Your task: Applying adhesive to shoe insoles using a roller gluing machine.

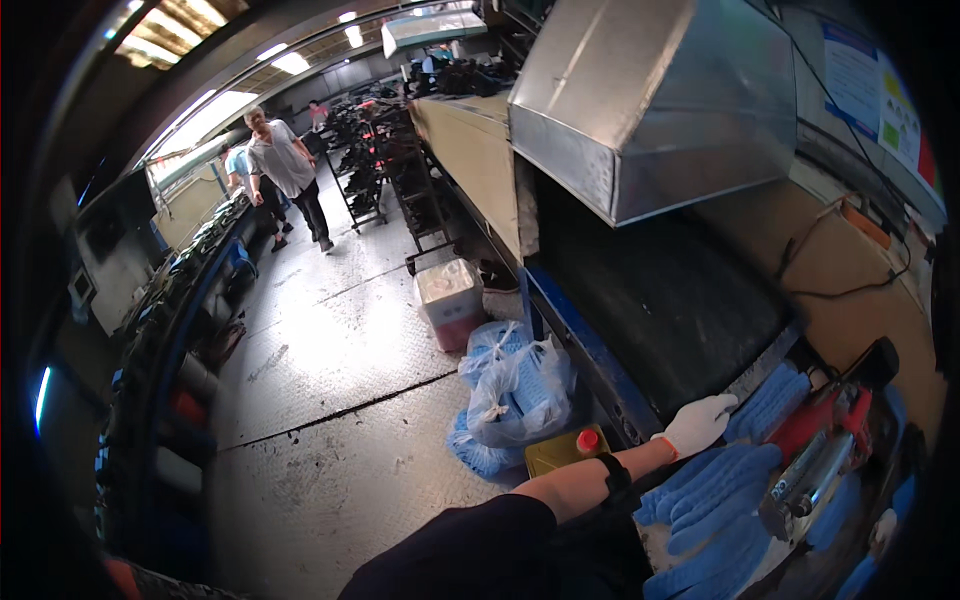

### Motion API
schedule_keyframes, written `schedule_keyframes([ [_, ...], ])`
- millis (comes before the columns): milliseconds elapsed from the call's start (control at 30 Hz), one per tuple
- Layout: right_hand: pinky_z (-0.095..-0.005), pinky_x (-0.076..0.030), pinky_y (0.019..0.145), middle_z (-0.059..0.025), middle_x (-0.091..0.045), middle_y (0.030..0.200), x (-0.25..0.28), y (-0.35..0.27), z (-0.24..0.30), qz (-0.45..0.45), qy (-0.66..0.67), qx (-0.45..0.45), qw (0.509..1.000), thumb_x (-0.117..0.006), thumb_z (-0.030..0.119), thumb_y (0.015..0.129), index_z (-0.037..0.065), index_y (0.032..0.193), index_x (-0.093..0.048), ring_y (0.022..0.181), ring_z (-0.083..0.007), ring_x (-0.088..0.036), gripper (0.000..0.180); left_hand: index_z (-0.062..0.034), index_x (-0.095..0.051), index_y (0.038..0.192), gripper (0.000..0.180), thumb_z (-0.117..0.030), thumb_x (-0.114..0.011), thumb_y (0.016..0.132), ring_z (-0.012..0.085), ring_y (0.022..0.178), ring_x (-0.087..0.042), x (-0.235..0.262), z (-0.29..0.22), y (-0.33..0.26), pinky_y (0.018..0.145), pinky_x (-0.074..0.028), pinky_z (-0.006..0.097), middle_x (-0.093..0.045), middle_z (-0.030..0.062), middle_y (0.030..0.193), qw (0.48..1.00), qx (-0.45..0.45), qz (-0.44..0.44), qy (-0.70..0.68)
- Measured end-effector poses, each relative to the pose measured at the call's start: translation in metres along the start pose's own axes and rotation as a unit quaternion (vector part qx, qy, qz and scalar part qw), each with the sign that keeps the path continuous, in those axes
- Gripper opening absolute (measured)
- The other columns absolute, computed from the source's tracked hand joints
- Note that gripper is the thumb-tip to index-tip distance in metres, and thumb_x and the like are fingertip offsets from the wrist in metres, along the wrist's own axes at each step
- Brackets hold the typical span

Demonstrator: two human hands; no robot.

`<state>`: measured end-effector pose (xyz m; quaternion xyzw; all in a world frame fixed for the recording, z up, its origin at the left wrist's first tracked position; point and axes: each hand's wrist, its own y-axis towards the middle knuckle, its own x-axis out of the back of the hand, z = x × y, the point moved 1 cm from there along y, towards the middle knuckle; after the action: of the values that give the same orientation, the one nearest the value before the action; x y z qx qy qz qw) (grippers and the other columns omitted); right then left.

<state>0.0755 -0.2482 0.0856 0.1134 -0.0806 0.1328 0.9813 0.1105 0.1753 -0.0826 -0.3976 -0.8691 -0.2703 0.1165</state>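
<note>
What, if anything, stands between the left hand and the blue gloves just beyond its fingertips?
Nothing visible: the left hand is right beside those blue gloves, though whether it touches them is unclear. The red tool lies on their far side.

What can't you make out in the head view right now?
All in the head view:
- White-gloved left hand: its grip; the back of the hand hides the palm side.
- Right hand: can't be picked out with certainty; the lower-right rim is dark and blurred.
- Yellow can: its lower part, behind the forearm.
- Farthest person: hands, too small.
</note>
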Motion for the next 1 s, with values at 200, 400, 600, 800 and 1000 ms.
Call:
schedule_keyframes([
  [200,-0.0495,-0.041,0.100,-0.0258,-0.048,0.136,0.030,0.051,-0.030,0.077,-0.047,0.122,0.988,-0.064,0.034,0.090,0.005,0.138,-0.047,0.118,-0.0406,-0.053,0.058,-0.0047,-0.058,0.122,0.032,-0.016,-0.048,0.093,0.0349,0.109,-0.059,0.007,0.004,-0.002,0.096,-0.047,0.039,-0.063,0.0171,0.117,1.000,0.006,0.013,0.026],
  [400,-0.0488,-0.042,0.100,-0.0253,-0.047,0.138,0.052,0.113,-0.042,0.129,-0.087,0.229,0.961,-0.063,0.036,0.091,0.006,0.139,-0.047,0.119,-0.0401,-0.052,0.058,-0.0036,-0.059,0.120,0.031,-0.015,-0.047,0.093,0.0348,0.108,-0.060,0.003,-0.006,0.005,0.096,-0.047,0.038,-0.063,0.0177,0.116,0.999,-0.001,0.028,0.017],
  [600,-0.0480,-0.042,0.100,-0.0248,-0.046,0.139,0.069,0.203,-0.018,0.157,-0.176,0.364,0.901,-0.062,0.038,0.092,0.007,0.139,-0.046,0.119,-0.0396,-0.052,0.059,-0.0046,-0.059,0.121,0.032,-0.017,-0.047,0.094,0.0333,0.110,-0.060,0.001,0.009,0.000,0.097,-0.046,0.038,-0.064,0.0173,0.116,0.999,0.000,0.026,0.024],
  [800,-0.0473,-0.042,0.100,-0.0244,-0.045,0.141,0.093,0.237,0.012,0.216,-0.193,0.420,0.860,-0.061,0.040,0.093,0.008,0.140,-0.046,0.120,-0.0390,-0.052,0.059,-0.0048,-0.059,0.121,0.032,-0.018,-0.047,0.094,0.0340,0.107,-0.061,-0.001,0.011,-0.004,0.095,-0.047,0.039,-0.064,0.0178,0.115,0.999,-0.006,0.016,0.030],
  [1000,-0.0320,-0.046,0.053,-0.0072,-0.066,0.070,0.050,0.271,0.064,-0.028,-0.109,0.263,0.958,-0.074,0.038,0.081,0.005,0.086,-0.072,0.059,-0.0247,-0.063,0.034,-0.0035,-0.060,0.120,0.033,-0.018,-0.045,0.095,0.0338,0.111,-0.059,0.000,0.002,0.002,0.098,-0.045,0.038,-0.063,0.0186,0.117,0.999,-0.030,0.018,0.031],
])
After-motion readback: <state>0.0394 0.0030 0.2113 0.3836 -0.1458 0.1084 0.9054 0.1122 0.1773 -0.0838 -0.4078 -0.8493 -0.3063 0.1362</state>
